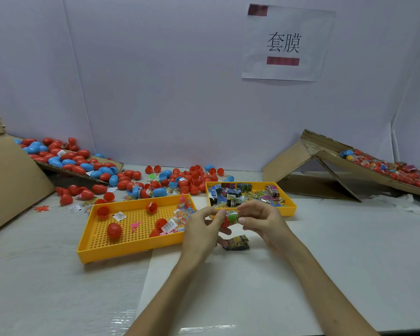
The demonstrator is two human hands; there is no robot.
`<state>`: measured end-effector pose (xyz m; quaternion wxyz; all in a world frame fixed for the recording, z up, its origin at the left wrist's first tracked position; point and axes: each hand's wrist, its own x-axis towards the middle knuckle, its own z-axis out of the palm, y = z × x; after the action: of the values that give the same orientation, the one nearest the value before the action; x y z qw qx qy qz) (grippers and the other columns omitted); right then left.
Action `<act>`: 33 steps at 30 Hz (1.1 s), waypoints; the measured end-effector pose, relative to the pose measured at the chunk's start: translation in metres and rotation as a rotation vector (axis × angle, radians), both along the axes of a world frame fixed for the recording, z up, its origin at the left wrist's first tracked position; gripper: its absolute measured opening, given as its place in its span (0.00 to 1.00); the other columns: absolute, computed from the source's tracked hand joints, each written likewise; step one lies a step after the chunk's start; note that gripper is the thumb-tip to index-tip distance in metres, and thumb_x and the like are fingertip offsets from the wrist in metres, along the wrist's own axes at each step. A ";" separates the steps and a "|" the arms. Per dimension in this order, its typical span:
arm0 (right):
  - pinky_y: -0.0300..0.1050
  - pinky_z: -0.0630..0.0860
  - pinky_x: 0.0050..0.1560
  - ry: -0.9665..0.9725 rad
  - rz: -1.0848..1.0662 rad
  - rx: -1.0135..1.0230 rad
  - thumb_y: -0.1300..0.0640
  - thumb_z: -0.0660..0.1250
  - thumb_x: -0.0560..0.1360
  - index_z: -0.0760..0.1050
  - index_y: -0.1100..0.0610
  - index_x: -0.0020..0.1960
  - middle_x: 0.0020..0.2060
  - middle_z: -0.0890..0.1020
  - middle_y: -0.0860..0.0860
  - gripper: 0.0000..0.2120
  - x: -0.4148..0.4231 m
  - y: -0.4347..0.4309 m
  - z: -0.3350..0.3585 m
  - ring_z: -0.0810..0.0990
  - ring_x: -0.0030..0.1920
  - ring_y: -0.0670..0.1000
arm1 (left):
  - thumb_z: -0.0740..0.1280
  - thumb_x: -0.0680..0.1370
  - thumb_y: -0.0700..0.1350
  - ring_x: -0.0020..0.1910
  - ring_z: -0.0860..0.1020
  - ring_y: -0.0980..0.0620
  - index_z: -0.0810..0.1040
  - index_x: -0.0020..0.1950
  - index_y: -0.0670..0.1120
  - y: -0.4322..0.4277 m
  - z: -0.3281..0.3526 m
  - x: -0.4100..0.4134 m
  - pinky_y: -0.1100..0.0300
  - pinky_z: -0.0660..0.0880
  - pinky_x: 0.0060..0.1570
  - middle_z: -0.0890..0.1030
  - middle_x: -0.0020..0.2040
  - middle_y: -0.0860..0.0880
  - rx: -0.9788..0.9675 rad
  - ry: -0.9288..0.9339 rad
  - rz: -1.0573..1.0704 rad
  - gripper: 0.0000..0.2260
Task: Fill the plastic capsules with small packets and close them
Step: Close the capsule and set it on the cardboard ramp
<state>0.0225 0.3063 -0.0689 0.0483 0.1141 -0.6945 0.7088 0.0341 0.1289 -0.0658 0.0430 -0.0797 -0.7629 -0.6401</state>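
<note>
Left hand (pixel 199 229): curled round a red capsule half (pixel 224 223), held above the table.
Right hand (pixel 262 221): thumb and fingertips pinch a clear packet (pixel 233 216) with something green inside.
Key relation: the packet sits at 3 o'clock of the capsule half, touching it. The mouth seems to face that way, so I'd expect a push from 3 towards 9.
Spare packet (pixel 238 243): at 6 o'clock below the hands; held or lying, I can't tell.
Supply: packet tray (pixel 291 207) at 12 o'clock, perforated tray (pixel 131 251) at 9.

Single head-worn wide view — forward and down, near the table (pixel 337 243)
</note>
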 end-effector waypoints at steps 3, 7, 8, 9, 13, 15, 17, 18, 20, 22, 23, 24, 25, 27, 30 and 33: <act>0.42 0.78 0.41 0.048 -0.045 0.028 0.72 0.74 0.70 0.82 0.56 0.46 0.38 0.84 0.51 0.12 -0.001 -0.001 -0.001 0.82 0.41 0.50 | 0.64 0.82 0.52 0.32 0.85 0.45 0.77 0.54 0.46 0.000 0.000 0.000 0.59 0.79 0.30 0.87 0.39 0.49 0.032 -0.075 -0.066 0.10; 0.42 0.78 0.39 0.055 -0.033 0.095 0.71 0.75 0.69 0.80 0.55 0.46 0.35 0.80 0.48 0.13 -0.002 -0.004 -0.003 0.80 0.38 0.50 | 0.64 0.82 0.52 0.34 0.85 0.46 0.75 0.54 0.45 0.000 -0.001 -0.001 0.51 0.82 0.38 0.87 0.40 0.50 0.063 -0.135 -0.122 0.10; 0.42 0.78 0.39 0.052 -0.035 0.102 0.70 0.75 0.70 0.80 0.55 0.46 0.35 0.80 0.48 0.13 -0.001 -0.005 -0.003 0.80 0.38 0.50 | 0.64 0.82 0.52 0.34 0.85 0.46 0.75 0.54 0.45 0.000 0.000 -0.001 0.52 0.82 0.38 0.87 0.40 0.50 0.080 -0.153 -0.131 0.10; 0.42 0.78 0.38 0.051 -0.047 0.102 0.70 0.75 0.70 0.79 0.55 0.47 0.35 0.80 0.47 0.13 -0.001 -0.006 -0.004 0.80 0.37 0.51 | 0.64 0.83 0.52 0.35 0.85 0.46 0.75 0.54 0.45 -0.001 0.001 -0.002 0.53 0.82 0.37 0.87 0.41 0.50 0.102 -0.177 -0.137 0.10; 0.39 0.78 0.37 0.120 -0.163 0.131 0.67 0.76 0.70 0.77 0.57 0.43 0.34 0.82 0.46 0.10 0.000 -0.009 -0.004 0.82 0.36 0.49 | 0.63 0.83 0.52 0.37 0.86 0.46 0.73 0.58 0.43 -0.002 0.004 0.000 0.57 0.82 0.37 0.87 0.44 0.47 0.215 -0.280 -0.179 0.12; 0.37 0.78 0.40 0.163 -0.189 0.163 0.64 0.76 0.71 0.81 0.55 0.42 0.36 0.85 0.48 0.06 0.001 -0.012 -0.004 0.84 0.38 0.48 | 0.62 0.84 0.52 0.39 0.86 0.46 0.72 0.60 0.43 -0.003 0.004 0.001 0.57 0.82 0.39 0.87 0.46 0.47 0.248 -0.309 -0.220 0.13; 0.36 0.78 0.41 0.188 -0.203 0.172 0.63 0.74 0.73 0.83 0.53 0.43 0.38 0.86 0.47 0.06 0.002 -0.015 -0.004 0.85 0.41 0.46 | 0.60 0.84 0.52 0.40 0.86 0.46 0.72 0.62 0.45 -0.003 0.005 0.003 0.56 0.83 0.42 0.87 0.48 0.48 0.278 -0.334 -0.256 0.13; 0.35 0.78 0.42 0.196 -0.203 0.169 0.63 0.74 0.74 0.84 0.52 0.43 0.38 0.86 0.47 0.07 0.003 -0.016 -0.004 0.85 0.41 0.45 | 0.59 0.85 0.52 0.40 0.86 0.47 0.72 0.62 0.45 -0.003 0.006 0.003 0.56 0.82 0.43 0.87 0.49 0.48 0.292 -0.345 -0.272 0.12; 0.35 0.79 0.43 0.192 -0.174 0.146 0.63 0.74 0.74 0.84 0.52 0.46 0.40 0.87 0.47 0.06 0.005 -0.018 -0.003 0.86 0.43 0.46 | 0.58 0.85 0.52 0.41 0.86 0.47 0.74 0.63 0.45 -0.003 0.006 0.004 0.57 0.82 0.43 0.87 0.50 0.48 0.316 -0.359 -0.299 0.13; 0.38 0.80 0.44 0.171 -0.139 0.139 0.62 0.76 0.71 0.84 0.52 0.49 0.43 0.87 0.48 0.08 0.006 -0.020 -0.001 0.86 0.45 0.49 | 0.58 0.85 0.51 0.42 0.86 0.46 0.75 0.64 0.45 -0.003 0.008 0.003 0.57 0.82 0.43 0.87 0.52 0.47 0.346 -0.375 -0.307 0.14; 0.39 0.81 0.44 0.162 -0.130 0.145 0.62 0.77 0.70 0.84 0.52 0.50 0.44 0.87 0.48 0.10 0.007 -0.021 -0.001 0.86 0.46 0.49 | 0.58 0.85 0.51 0.42 0.86 0.46 0.75 0.64 0.44 -0.003 0.008 0.003 0.57 0.82 0.42 0.86 0.53 0.46 0.365 -0.387 -0.303 0.14; 0.39 0.81 0.43 0.158 -0.127 0.153 0.63 0.78 0.70 0.84 0.51 0.50 0.44 0.87 0.48 0.12 0.007 -0.022 0.000 0.86 0.46 0.49 | 0.59 0.85 0.51 0.43 0.86 0.45 0.75 0.64 0.44 -0.003 0.008 0.003 0.58 0.82 0.42 0.86 0.54 0.45 0.380 -0.398 -0.298 0.14; 0.39 0.81 0.43 0.157 -0.130 0.158 0.64 0.78 0.70 0.84 0.51 0.50 0.44 0.87 0.47 0.13 0.007 -0.023 0.000 0.87 0.46 0.49 | 0.59 0.85 0.51 0.43 0.86 0.45 0.75 0.64 0.44 -0.004 0.009 0.003 0.58 0.82 0.42 0.86 0.54 0.45 0.389 -0.406 -0.293 0.14; 0.39 0.81 0.44 0.154 -0.147 0.164 0.65 0.77 0.70 0.84 0.51 0.50 0.44 0.87 0.48 0.13 0.008 -0.023 -0.001 0.87 0.46 0.49 | 0.59 0.85 0.50 0.43 0.86 0.45 0.75 0.64 0.44 -0.003 0.009 0.003 0.58 0.83 0.42 0.86 0.52 0.47 0.391 -0.410 -0.287 0.14; 0.39 0.81 0.46 0.144 -0.165 0.136 0.66 0.77 0.69 0.84 0.53 0.48 0.43 0.88 0.49 0.12 0.007 -0.022 0.000 0.87 0.46 0.49 | 0.59 0.85 0.50 0.43 0.86 0.46 0.75 0.64 0.43 -0.003 0.009 0.004 0.57 0.82 0.43 0.86 0.52 0.48 0.383 -0.406 -0.285 0.14; 0.40 0.82 0.46 0.142 -0.166 0.132 0.67 0.77 0.69 0.85 0.53 0.47 0.42 0.88 0.49 0.12 0.008 -0.022 0.000 0.87 0.46 0.50 | 0.59 0.85 0.50 0.43 0.86 0.46 0.75 0.65 0.43 -0.003 0.009 0.003 0.56 0.82 0.45 0.86 0.54 0.47 0.369 -0.406 -0.287 0.14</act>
<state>0.0303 0.2839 -0.0690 0.1484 0.1090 -0.7417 0.6450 0.0372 0.1261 -0.0572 -0.1874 -0.0480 -0.6079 -0.7701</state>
